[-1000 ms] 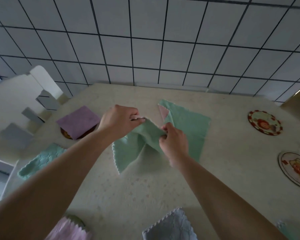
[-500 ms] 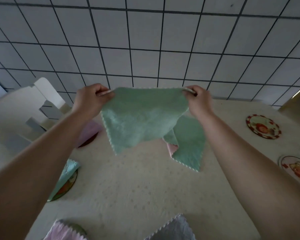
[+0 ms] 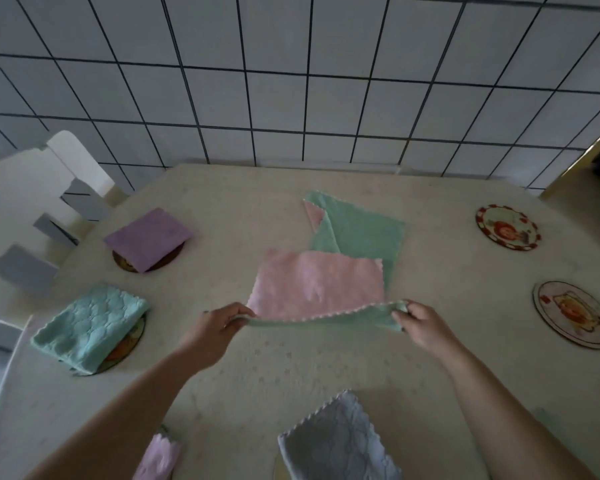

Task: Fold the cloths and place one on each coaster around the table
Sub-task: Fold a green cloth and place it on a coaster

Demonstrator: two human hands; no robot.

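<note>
A person's two bare hands are holding a pink-and-green square microfibre cloth (image 3: 317,289) stretched out near the centre of the cream speckled worktop (image 3: 291,362). The left hand (image 3: 215,327) is pinching the cloth's near left corner, fingers curled round the hem, and the right hand (image 3: 421,323) is pinching the near right corner the same way; the pink face is showing upward, the green face is showing along the near edge, and the far part is lying over a second green square cloth (image 3: 357,233) spread flat at twelve o'clock with one pink corner turned up. At ten o'clock a folded purple cloth (image 3: 148,237) is resting on a dark round coaster (image 3: 163,263). At nine o'clock a folded teal quilted cloth (image 3: 87,327) is covering most of another round coaster (image 3: 125,351). At two o'clock a red-rimmed round picture coaster (image 3: 506,232) is lying bare, and at three o'clock a pale round picture coaster (image 3: 568,313) is lying bare too. At six o'clock a folded grey-blue cloth (image 3: 336,441) is sitting at the near edge, and at seven o'clock a pink cloth (image 3: 156,457) is partly showing. A white wooden chair (image 3: 39,202) is standing beside the worktop at ten o'clock, before a white tiled wall (image 3: 291,81).
</note>
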